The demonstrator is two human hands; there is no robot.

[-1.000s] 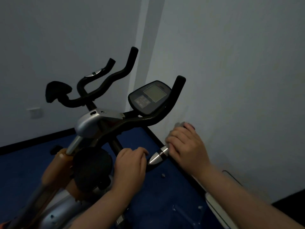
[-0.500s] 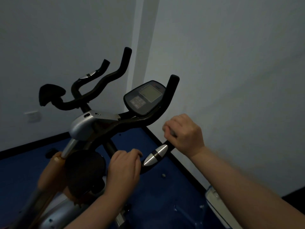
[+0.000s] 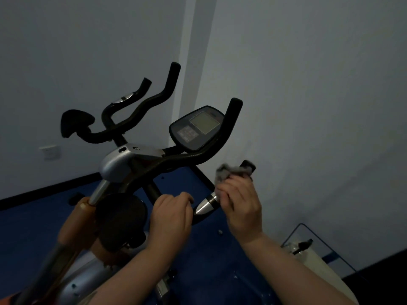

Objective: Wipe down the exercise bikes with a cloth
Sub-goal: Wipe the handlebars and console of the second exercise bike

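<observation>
The right hand (image 3: 240, 208) has slid back down the handlebar (image 3: 198, 158) grip, grey cloth (image 3: 231, 172) bunched in its fingers, now near the silver sensor band (image 3: 207, 205). The left hand (image 3: 171, 219) stays wrapped on the bar, steadying. In this dim light the cloth's contact is hard to judge, but that grip looks nearly wiped.

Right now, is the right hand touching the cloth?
Touching. The head view shows the right hand with its fingers curled round the grey cloth, bunched against the handlebar end.
</observation>
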